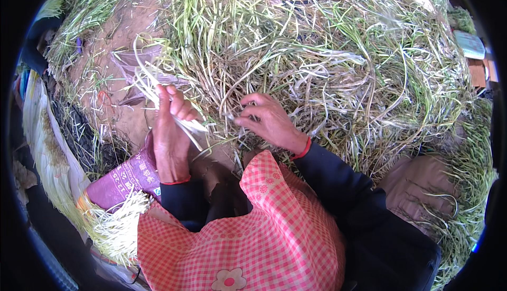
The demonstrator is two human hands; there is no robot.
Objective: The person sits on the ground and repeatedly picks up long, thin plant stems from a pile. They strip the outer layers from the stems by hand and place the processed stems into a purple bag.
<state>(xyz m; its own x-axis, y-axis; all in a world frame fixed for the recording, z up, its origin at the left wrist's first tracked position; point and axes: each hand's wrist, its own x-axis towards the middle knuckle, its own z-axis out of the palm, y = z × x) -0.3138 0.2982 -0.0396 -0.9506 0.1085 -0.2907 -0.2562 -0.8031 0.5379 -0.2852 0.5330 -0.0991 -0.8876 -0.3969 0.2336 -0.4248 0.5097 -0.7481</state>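
Note:
My left hand (172, 120) grips a small bunch of pale, thin plant stalks (148, 81), likely blanched chives. Their loose ends curl up past my fingers, and the cut white ends stick out to the right. My right hand (271, 122) is at the near edge of a heap of tangled green and brown stalks (309, 65), fingers bent towards the thumb. A blurred whitish bit shows at its fingertips; whether they pinch it is unclear. Beside my left forearm, many pale stalks (119, 227) lie in a pile next to a purple printed sack (126, 180).
A red-and-white checked apron (241, 247) covers my lap. Green stalks also lie at upper left (91, 9) and along the right (469, 164). A brown cloth or sack (420, 188) lies at right. Another person's dark sleeve (37, 45) shows at the left edge.

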